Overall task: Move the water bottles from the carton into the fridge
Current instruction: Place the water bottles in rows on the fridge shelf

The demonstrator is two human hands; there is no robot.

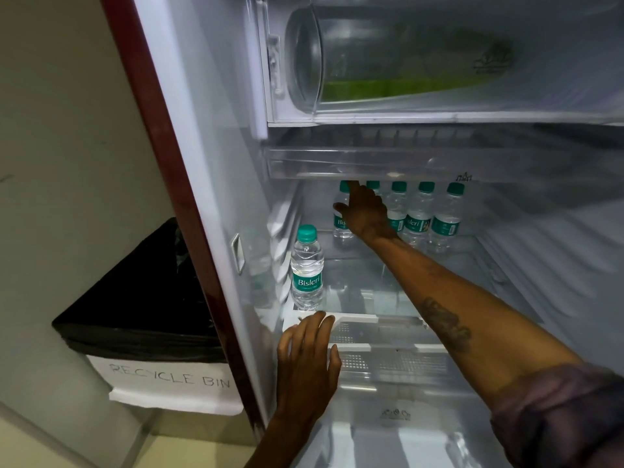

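Black-lined recycle bin [141, 315] stands left of the open fridge [219, 163]. One water bottle [306, 268] stands upright at the shelf's [371, 288] front left. The left hand [307, 363] rests spread on the shelf edge. The right hand [366, 214] reaches the back row of bottles [418, 214], perhaps touching one; I cannot tell its grip.

Left hand [309, 359] lay palm down, fingers loosely spread. Right arm reached forward — right hand [364, 214] showed thumb splayed, forefinger straight, other fingers hidden.
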